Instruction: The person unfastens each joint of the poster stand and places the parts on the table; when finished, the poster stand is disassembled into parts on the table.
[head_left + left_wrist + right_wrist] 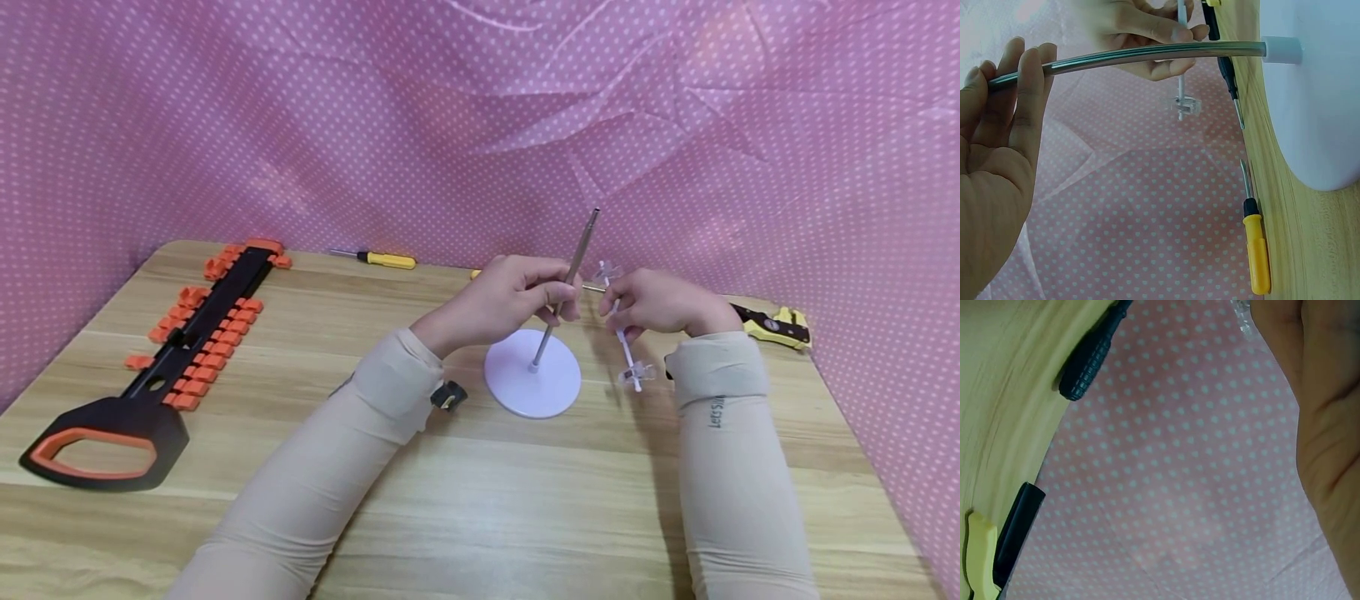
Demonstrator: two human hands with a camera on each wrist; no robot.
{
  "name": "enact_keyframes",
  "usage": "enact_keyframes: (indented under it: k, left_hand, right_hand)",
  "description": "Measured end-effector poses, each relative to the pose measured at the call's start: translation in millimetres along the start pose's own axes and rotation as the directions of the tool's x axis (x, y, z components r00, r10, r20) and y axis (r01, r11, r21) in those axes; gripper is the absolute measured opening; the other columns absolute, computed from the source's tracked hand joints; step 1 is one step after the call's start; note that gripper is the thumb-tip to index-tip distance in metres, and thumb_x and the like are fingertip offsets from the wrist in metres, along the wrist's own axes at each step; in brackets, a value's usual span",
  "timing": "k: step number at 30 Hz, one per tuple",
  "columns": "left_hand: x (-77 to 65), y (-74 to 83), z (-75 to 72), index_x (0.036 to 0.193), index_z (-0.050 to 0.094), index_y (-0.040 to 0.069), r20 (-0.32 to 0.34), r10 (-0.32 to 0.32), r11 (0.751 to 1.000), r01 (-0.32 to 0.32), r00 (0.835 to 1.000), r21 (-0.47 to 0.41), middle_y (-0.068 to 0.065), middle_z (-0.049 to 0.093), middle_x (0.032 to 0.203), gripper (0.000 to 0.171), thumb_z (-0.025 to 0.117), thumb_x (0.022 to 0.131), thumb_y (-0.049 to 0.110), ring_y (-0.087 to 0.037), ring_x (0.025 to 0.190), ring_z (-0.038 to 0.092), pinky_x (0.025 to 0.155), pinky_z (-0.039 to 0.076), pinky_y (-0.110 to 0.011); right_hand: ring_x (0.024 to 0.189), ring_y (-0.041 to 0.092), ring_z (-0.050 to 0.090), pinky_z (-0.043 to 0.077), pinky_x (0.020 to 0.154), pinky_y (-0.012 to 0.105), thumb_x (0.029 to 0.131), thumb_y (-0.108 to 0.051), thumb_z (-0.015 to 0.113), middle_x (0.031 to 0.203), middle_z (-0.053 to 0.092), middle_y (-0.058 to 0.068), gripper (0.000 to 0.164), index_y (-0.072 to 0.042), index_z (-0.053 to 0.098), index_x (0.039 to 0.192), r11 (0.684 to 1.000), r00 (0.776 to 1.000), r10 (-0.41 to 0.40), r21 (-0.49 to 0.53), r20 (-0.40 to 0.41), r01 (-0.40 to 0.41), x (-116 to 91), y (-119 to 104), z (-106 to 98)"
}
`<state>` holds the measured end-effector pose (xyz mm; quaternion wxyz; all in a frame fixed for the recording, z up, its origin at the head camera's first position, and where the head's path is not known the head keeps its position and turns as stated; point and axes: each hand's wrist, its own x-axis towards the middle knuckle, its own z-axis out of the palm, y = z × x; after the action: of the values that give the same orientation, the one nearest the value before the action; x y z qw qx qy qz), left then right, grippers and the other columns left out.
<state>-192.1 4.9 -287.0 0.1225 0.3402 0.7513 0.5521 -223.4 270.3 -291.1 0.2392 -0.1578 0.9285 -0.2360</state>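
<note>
A metal rod [582, 242] rises at a tilt from the white round base [517, 393] on the table. My left hand [525, 292] pinches this rod between thumb and fingers, which the left wrist view also shows. To its right, my right hand [660, 302] holds a slim white bar [626, 348] by its middle. Clear plastic pieces [639, 373] sit near both ends of that bar. The right wrist view shows only part of the right hand [1329, 406]; its fingertips are out of that view.
A black rack with orange clips [213, 308] lies at the left. Along the back edge lie a yellow screwdriver [386, 261], another yellow-handled screwdriver [1257, 256] and a black-handled screwdriver [1088, 365]. A yellow-and-black tool [780, 327] is at the right edge. Pink dotted cloth [420, 125] hangs behind.
</note>
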Motion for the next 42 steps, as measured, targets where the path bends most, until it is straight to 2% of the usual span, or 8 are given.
enact_keyframes:
  k: [4,13,22,32,42]
  left_hand:
    - [-0.4,0.5,-0.1,0.111,0.073,0.005,-0.002,-0.003,1.0,0.003,1.0,0.004,-0.008,0.077,0.097,0.019,0.056,0.11,0.013,-0.018,0.093,0.074,0.083,0.066,-0.029]
    - [-0.6,1.2,0.2,0.114,0.073,0.003,-0.003,-0.015,1.0,0.015,1.0,0.005,-0.009,0.078,0.097,0.02,0.057,0.11,0.013,-0.03,0.097,0.075,0.082,0.066,-0.028]
    - [-0.8,0.8,0.3,0.116,0.074,0.004,-0.004,-0.007,1.0,0.007,1.0,0.002,-0.009,0.077,0.096,0.02,0.057,0.11,0.012,-0.028,0.096,0.075,0.082,0.066,-0.028]
    - [-0.4,-0.3,0.2,0.109,0.073,0.002,0.004,0.007,1.0,-0.007,1.0,0.002,-0.009,0.076,0.096,0.019,0.057,0.11,0.013,-0.033,0.098,0.075,0.083,0.066,-0.028]
    - [0.8,-0.4,-0.2,0.112,0.073,0.004,0.003,0.008,1.0,-0.008,1.0,0.005,-0.009,0.075,0.096,0.019,0.057,0.11,0.013,-0.034,0.099,0.075,0.083,0.066,-0.028]
  right_hand:
    - [0.075,0.014,0.071,0.063,0.076,0.035,0.098,-0.008,0.071,0.087,0.073,0.007,0.021,0.002,0.07,0.116,1.0,1.0,-0.003,0.011,0.016,0.003,4,-1,2]
    - [0.079,0.015,0.071,0.063,0.078,0.032,0.097,-0.007,0.071,0.091,0.075,0.008,0.019,0.0,0.071,0.115,1.0,0.998,-0.003,0.026,0.07,0.001,11,3,7]
    - [0.076,0.016,0.07,0.054,0.074,0.029,0.097,-0.012,0.072,0.085,0.075,0.003,0.014,-0.006,0.073,0.109,0.999,0.994,0.004,-0.035,0.107,0.0,19,6,11]
    - [0.077,0.017,0.07,0.054,0.081,0.031,0.098,-0.012,0.07,0.086,0.073,0.003,0.016,-0.008,0.071,0.114,0.999,0.988,0.019,-0.033,0.153,-0.014,22,6,16]
    - [0.073,0.016,0.066,0.057,0.074,0.031,0.099,-0.011,0.071,0.082,0.07,0.002,0.014,-0.005,0.07,0.112,1.0,0.982,0.016,0.011,0.19,-0.019,26,4,19]
